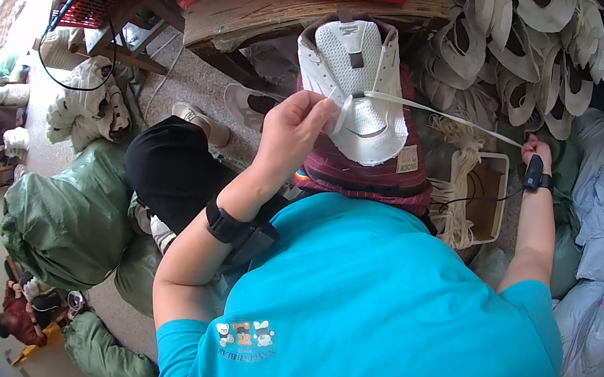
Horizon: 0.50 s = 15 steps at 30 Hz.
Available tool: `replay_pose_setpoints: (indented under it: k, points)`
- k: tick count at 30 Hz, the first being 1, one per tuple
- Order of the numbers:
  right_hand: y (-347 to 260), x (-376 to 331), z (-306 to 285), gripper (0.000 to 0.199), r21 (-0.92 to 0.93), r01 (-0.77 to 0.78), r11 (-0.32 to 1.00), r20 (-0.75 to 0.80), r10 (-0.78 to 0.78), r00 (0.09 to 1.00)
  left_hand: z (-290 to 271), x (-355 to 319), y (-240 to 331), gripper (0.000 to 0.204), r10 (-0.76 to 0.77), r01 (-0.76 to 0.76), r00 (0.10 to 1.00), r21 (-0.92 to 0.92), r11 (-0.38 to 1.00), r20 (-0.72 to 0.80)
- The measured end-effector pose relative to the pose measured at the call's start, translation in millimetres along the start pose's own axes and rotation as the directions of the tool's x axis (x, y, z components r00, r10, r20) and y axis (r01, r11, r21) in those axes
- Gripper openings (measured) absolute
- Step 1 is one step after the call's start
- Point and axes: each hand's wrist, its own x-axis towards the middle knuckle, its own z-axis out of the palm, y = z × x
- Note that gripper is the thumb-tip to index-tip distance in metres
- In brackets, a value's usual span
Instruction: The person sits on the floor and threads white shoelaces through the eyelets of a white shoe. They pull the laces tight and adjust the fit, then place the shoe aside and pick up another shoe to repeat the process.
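Cluttered floor [196,81] is seen around a white shoe upper [380,131], rested on a maroon cushion [366,183], apparently for support. White lace [478,125] is pinched beside it by the left hand [300,119] and grasped well apart by the right hand [538,152], seemingly for tension. Ahead, movement is bounded by the wooden bench [281,23]; rightward, room is left over the bin [504,190].

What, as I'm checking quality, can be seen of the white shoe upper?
The shoe upper looks white, partly mesh, with a rounded toe and a dark patch on its tongue. It lies toe nearest the person on maroon striped fabric, left hand at its left edge; its lace stretches to the right hand.
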Motion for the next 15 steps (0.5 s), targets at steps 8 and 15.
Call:
replay_pose_setpoints:
  k: [8,15]
  points:
    - [71.8,-97.0,103.0,0.030,-0.642,0.373,0.670,0.420,-0.100,0.902,-0.8,7.0,-2.5,0.020,-0.128,0.130,0.991,-0.059,0.990,0.031]
    - [125.1,-300.2,206.2,0.043,-0.376,0.607,0.701,0.848,-0.005,0.531,-3.2,17.7,17.2,0.020,-0.280,0.281,0.960,-0.062,0.958,0.023]
